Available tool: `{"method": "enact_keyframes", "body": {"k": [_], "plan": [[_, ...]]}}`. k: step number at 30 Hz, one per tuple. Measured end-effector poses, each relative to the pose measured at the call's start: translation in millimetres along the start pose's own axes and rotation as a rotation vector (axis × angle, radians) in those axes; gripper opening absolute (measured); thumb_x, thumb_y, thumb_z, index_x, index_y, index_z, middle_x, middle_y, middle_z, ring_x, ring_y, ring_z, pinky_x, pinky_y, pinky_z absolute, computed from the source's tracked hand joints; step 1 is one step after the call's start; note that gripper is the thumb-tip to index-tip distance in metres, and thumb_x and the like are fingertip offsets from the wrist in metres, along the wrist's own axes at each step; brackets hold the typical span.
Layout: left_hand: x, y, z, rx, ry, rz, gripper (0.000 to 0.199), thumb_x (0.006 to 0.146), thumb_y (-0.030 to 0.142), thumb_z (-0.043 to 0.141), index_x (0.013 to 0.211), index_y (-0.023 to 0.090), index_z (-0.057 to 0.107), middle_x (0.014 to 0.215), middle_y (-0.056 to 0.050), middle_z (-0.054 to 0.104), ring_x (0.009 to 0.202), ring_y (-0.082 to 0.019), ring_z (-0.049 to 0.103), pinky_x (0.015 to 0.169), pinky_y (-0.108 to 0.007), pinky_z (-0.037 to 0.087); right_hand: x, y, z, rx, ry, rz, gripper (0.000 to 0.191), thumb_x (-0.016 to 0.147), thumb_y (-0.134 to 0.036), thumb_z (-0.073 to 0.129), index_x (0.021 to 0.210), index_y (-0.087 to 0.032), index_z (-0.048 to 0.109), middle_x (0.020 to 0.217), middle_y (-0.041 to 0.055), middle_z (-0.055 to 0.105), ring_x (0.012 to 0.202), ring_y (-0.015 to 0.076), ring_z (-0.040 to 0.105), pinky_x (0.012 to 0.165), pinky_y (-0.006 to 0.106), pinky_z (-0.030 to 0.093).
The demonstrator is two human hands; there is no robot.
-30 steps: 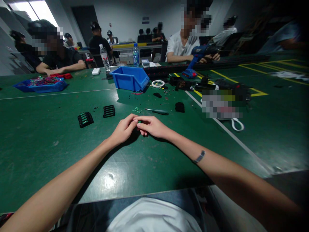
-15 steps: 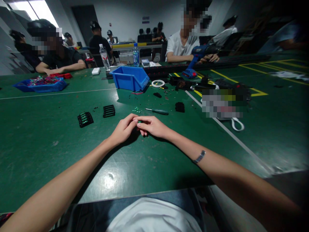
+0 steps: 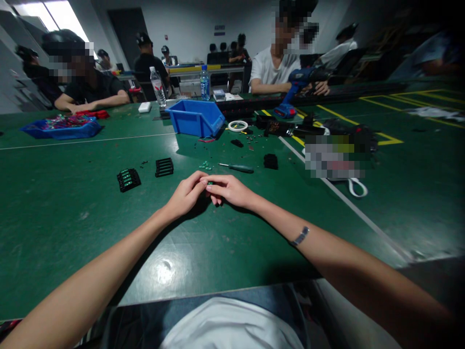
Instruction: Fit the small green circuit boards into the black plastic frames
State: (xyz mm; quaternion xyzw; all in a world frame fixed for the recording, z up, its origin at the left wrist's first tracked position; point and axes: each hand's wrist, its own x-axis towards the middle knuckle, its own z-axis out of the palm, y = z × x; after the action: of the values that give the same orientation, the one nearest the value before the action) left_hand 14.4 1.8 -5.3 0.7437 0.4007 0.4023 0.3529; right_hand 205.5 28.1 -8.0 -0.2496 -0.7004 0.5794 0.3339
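My left hand [image 3: 189, 192] and my right hand [image 3: 228, 188] meet above the green table [image 3: 218, 252], fingers closed together. Between their fingertips shows a bit of a small green piece [image 3: 209, 183]; the fingers cover most of it. Just beyond lie several loose small green pieces [image 3: 205, 166] and a screwdriver [image 3: 238, 168] with a green handle. Left of my hands is a black slotted frame [image 3: 164, 167], and farther left a similar black frame [image 3: 128, 180] with green pieces in its slots. A small black block [image 3: 271, 161] lies to the right.
A blue bin [image 3: 196, 118] stands behind the loose parts, near a white tape ring [image 3: 238, 126]. At the left is a blue tray [image 3: 60, 130] of coloured wires. A blue cordless drill [image 3: 294, 92] stands at the back right. Co-workers sit across the table.
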Motion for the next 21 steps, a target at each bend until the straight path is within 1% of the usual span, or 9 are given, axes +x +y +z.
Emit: {"method": "enact_keyframes", "body": {"k": [12,21], "plan": [[-0.6,1.9,0.9,0.019,0.011,0.003,0.035,0.104,0.044,0.044,0.106,0.015,0.063,0.083,-0.003,0.064,0.072,-0.016,0.057,0.063,-0.024,0.043,0.0,-1.8,-0.5,0.012,-0.002,0.007,0.032,0.093,-0.028,0.061,0.119,-0.011,0.067,0.074,-0.0003,0.063,0.054,0.0098,0.06,0.047,0.021,0.048],[-0.4,3.2,1.7,0.021,0.006,0.01,0.034,0.105,0.044,0.043,0.106,0.016,0.063,0.081,-0.002,0.064,0.074,-0.016,0.058,0.066,-0.025,0.044,0.3,-2.5,-1.0,0.016,-0.013,0.007,0.033,0.093,-0.03,0.062,0.12,-0.012,0.067,0.073,-0.0003,0.064,0.054,0.0098,0.06,0.047,0.02,0.048]]}}
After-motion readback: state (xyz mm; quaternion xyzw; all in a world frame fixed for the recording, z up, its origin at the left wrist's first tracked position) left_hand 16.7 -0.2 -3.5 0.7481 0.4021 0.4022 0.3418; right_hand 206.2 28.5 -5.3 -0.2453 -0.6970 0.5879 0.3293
